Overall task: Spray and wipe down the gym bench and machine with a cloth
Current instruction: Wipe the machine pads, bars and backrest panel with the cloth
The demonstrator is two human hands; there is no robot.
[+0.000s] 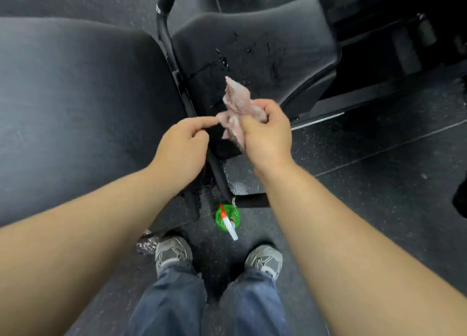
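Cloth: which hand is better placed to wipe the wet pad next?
Right, probably. The right hand grips most of the bunched cloth and is nearest the wet pad ahead; the left hand only pinches one corner.

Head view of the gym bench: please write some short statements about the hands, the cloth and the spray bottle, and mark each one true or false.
1. The right hand grips the pink cloth. True.
2. The left hand holds the green spray bottle. False: the bottle stands on the floor, and the left hand pinches a corner of the cloth.
3. The smaller seat pad has wet drops on it. True.
4. The cloth lies spread flat on the pad. False: it is bunched up and held in the hands.
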